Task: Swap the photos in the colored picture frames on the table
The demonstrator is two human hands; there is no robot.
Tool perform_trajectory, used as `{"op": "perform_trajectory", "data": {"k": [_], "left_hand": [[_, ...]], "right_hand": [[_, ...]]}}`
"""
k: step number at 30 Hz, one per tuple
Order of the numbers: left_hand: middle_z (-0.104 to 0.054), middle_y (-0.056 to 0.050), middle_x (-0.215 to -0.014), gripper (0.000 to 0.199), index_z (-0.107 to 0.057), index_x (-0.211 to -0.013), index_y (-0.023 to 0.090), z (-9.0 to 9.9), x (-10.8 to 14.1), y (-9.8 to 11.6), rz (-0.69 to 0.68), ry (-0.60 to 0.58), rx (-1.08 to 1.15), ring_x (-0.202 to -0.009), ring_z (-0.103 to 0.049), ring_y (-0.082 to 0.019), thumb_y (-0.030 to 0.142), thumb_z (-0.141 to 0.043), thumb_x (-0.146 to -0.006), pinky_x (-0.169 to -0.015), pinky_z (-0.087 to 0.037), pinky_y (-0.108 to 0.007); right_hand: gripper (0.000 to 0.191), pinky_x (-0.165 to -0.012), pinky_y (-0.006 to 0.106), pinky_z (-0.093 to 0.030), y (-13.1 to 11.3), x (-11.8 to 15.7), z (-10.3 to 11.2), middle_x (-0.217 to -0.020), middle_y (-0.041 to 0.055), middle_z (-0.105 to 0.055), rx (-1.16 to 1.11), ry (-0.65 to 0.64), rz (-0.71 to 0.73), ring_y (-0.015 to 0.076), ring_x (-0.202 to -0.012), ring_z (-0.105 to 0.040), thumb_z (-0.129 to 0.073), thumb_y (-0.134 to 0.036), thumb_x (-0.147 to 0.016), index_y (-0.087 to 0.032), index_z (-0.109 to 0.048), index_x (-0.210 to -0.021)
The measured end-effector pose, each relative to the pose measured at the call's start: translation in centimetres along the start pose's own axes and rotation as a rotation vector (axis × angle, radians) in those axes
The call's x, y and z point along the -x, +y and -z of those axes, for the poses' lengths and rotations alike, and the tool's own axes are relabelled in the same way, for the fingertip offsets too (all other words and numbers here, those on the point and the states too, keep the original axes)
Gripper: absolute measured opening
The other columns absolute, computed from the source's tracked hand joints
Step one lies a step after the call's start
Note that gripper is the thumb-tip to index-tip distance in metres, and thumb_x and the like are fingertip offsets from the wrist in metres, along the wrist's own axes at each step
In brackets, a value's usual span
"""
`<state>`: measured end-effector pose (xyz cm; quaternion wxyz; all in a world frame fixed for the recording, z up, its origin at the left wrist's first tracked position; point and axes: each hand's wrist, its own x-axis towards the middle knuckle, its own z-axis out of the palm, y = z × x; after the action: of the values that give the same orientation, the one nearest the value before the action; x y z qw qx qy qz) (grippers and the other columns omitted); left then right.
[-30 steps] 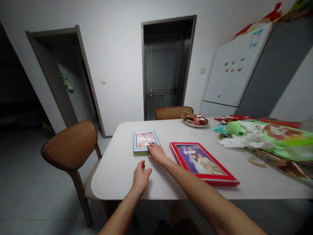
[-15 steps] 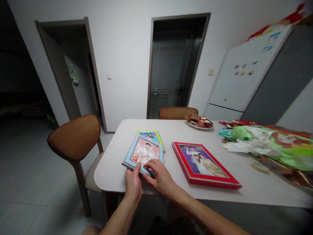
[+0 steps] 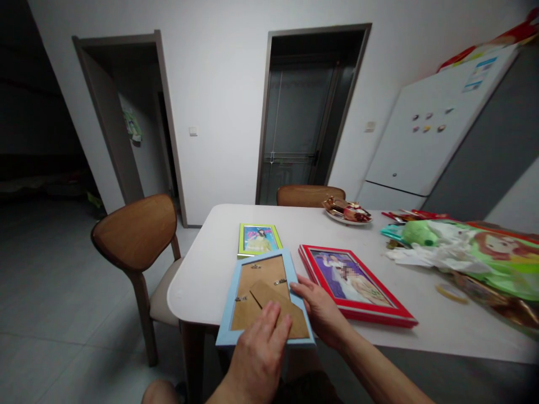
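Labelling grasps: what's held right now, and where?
Blue frame, back up: right hand at its right edge, left hand on its lower back.

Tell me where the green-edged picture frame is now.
In the head view, the green-edged picture frame lies on the table, just beyond the blue frame, left of the red one.

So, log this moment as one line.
blue frame: back up; left hand: fingers on its back; right hand: at its right edge; green frame: picture up on table; red frame: picture up
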<state>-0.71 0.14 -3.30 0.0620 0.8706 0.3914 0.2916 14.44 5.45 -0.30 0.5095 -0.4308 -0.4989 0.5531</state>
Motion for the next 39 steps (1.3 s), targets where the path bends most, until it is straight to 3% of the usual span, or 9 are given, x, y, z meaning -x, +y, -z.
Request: {"op": "perform_trajectory", "data": {"k": [3,8,12,15,17,23,28,33,39], "left_hand": [[-0.040,-0.016,-0.126,0.045,-0.043,-0.119,0.014,-1.0,0.1,0.0,0.015,-0.104,-0.110,-0.118,-0.032,-0.025,0.004,-0.038,-0.075,-0.094,-0.036,-0.039],[-0.042,-0.014,-0.125,0.041,-0.046,-0.116,0.015,-1.5,0.2,0.0,0.061,-0.204,-0.127,-0.118,-0.034,-0.024,0.008,-0.041,-0.077,-0.095,-0.036,-0.037],[-0.044,-0.013,-0.124,0.044,-0.047,-0.114,0.014,-0.7,0.7,-0.7,0.113,-0.249,-0.076,-0.116,-0.038,-0.024,0.010,-0.051,-0.071,-0.096,-0.035,-0.038],[-0.046,-0.014,-0.123,0.049,-0.048,-0.112,0.014,0.4,1.2,-1.7,0.204,-0.205,-0.051,-0.114,-0.040,-0.026,0.012,-0.058,-0.065,-0.096,-0.033,-0.044],[-0.047,-0.014,-0.122,0.047,-0.050,-0.110,0.015,1.1,1.4,-2.4,0.246,-0.203,-0.036,-0.114,-0.040,-0.027,0.015,-0.061,-0.064,-0.096,-0.030,-0.047],[-0.047,-0.012,-0.123,0.041,-0.053,-0.105,0.018,1.9,1.4,-2.9,0.267,-0.254,-0.033,-0.116,-0.038,-0.025,0.021,-0.062,-0.065,-0.099,-0.024,-0.047],[-0.049,-0.011,-0.121,0.036,-0.055,-0.100,0.018,1.9,1.3,-2.8,0.286,-0.259,-0.006,-0.116,-0.038,-0.025,0.021,-0.063,-0.065,-0.099,-0.024,-0.046],[-0.051,-0.010,-0.119,0.033,-0.056,-0.096,0.018,1.9,1.3,-3.1,0.302,-0.254,0.030,-0.115,-0.040,-0.024,0.019,-0.065,-0.063,-0.100,-0.025,-0.045],[-0.050,-0.009,-0.120,0.030,-0.056,-0.092,0.019,1.9,1.7,-3.3,0.303,-0.227,0.040,-0.114,-0.041,-0.024,0.019,-0.064,-0.063,-0.099,-0.026,-0.044]], "right_hand": [[0.045,-0.065,0.029,-0.047,1.3,-0.6,0.7,-0.080,0.0048,-0.066,0.167,-0.028,-0.054,0.0179,-0.070,-0.061,-0.051,-0.028,-0.065,-0.013,-0.051,-0.108],[0.055,-0.057,0.025,-0.043,3.2,-1.5,1.6,-0.066,0.0024,-0.062,0.839,0.156,0.017,0.0155,-0.059,-0.056,-0.049,-0.023,-0.061,-0.010,-0.046,-0.115],[0.055,-0.067,0.027,-0.042,3.8,-1.6,1.8,-0.084,0.0104,-0.063,1.061,0.123,0.057,0.0180,-0.073,-0.057,-0.045,-0.021,-0.064,-0.006,-0.044,-0.118],[0.051,-0.078,0.028,-0.039,4.1,-1.6,1.9,-0.104,0.0127,-0.058,1.144,0.098,0.117,0.0199,-0.091,-0.054,-0.044,-0.021,-0.067,-0.011,-0.047,-0.117],[0.048,-0.081,0.029,-0.037,4.2,-1.6,1.9,-0.105,0.0113,-0.057,1.194,0.079,0.134,0.0201,-0.095,-0.052,-0.044,-0.022,-0.069,-0.015,-0.047,-0.116],[0.040,-0.073,0.028,-0.040,4.2,-1.7,1.9,-0.093,0.0097,-0.054,1.322,0.061,0.115,0.0200,-0.085,-0.054,-0.043,-0.028,-0.072,-0.019,-0.051,-0.110],[0.031,-0.081,0.026,-0.036,4.0,-2.8,1.6,-0.104,0.0109,-0.048,1.323,0.036,0.222,0.0185,-0.092,-0.050,-0.046,-0.023,-0.071,-0.016,-0.059,-0.098],[0.024,-0.073,0.022,-0.039,4.3,-4.2,1.1,-0.091,0.0080,-0.051,1.297,0.047,0.210,0.0139,-0.078,-0.053,-0.042,-0.020,-0.074,-0.015,-0.063,-0.086],[0.028,-0.079,0.028,-0.037,4.0,-3.0,0.7,-0.096,0.0094,-0.053,1.308,0.068,0.319,0.0182,-0.090,-0.049,-0.046,-0.020,-0.074,-0.017,-0.060,-0.097]]}}
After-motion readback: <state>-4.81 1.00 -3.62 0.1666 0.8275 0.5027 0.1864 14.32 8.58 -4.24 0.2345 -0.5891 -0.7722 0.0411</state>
